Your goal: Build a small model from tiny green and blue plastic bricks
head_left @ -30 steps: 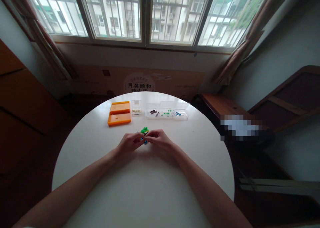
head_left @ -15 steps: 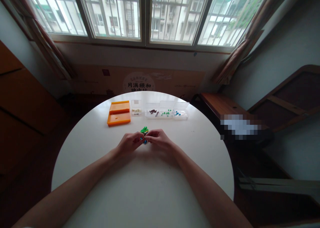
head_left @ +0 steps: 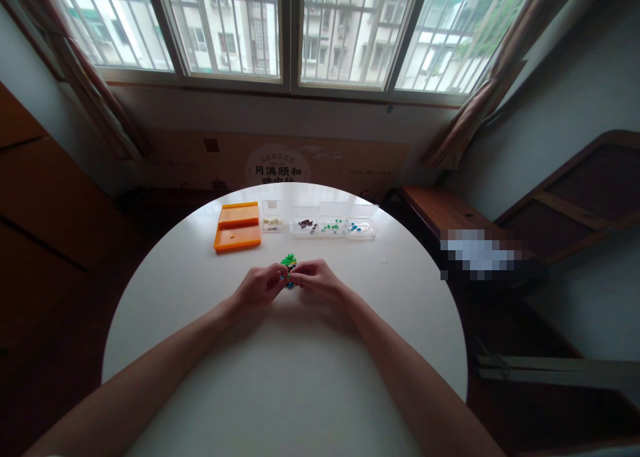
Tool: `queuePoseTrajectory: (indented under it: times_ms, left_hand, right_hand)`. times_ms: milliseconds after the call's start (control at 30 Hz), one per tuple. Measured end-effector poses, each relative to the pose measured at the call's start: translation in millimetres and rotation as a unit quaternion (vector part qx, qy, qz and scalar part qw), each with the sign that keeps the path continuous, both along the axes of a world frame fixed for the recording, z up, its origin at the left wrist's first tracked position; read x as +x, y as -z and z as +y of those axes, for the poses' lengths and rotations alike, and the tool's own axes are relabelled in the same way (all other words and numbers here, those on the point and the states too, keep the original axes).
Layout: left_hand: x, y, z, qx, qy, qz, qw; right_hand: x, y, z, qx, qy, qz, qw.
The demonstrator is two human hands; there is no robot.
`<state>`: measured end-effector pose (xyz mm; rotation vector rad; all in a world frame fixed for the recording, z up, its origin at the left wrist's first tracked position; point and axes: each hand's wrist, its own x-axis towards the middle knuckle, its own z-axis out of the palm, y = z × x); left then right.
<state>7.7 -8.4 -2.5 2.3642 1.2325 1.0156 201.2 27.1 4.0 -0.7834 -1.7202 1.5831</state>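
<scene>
A small building-block model [head_left: 289, 260], green on top with yellow, dark and blue parts below, is held between my hands over the white table. My left hand [head_left: 259, 284] closes on its left side with the fingers curled. From the right, my right hand [head_left: 318, 275] pinches with thumb and forefinger against the model's middle, where a tiny green bit shows at the fingertips. Fingers cover much of the model's middle. Whether the model rests on the table I cannot tell.
Beyond my hands stands an orange two-part tray [head_left: 238, 240]. Beside it is a clear box [head_left: 273, 227] of cream pieces, then clear open boxes [head_left: 325, 233] with brown, green and blue pieces. The round white table [head_left: 280, 390] curves off on both sides.
My hands stay at nearly the same spot around the model. The right fingertips have shifted very slightly, and a tiny green bit now shows at them.
</scene>
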Motion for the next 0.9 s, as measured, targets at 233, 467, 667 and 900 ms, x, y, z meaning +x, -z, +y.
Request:
queuePoseTrajectory:
  times_ms: [233, 467, 667, 900]
  left_hand:
    - [-1.5, 4.0, 1.8, 0.002, 0.004, 0.000, 1.000]
    - [-1.0, 1.5, 1.3, 0.007, 0.006, 0.002, 1.000]
    - [-1.3, 2.4, 1.3, 0.010, 0.004, -0.003, 1.000]
    - [-1.1, 3.1, 1.9, 0.006, 0.002, 0.002, 1.000]
  right_hand:
    - [0.4, 1.1, 0.7, 0.001, -0.005, 0.005, 1.000]
    - [0.3, 2.3, 1.5, -0.001, -0.008, 0.013, 1.000]
    - [0.6, 4.7, 2.9, 0.003, -0.011, 0.014, 1.000]
    - [0.2, 2.7, 2.1, 0.011, -0.007, 0.005, 1.000]
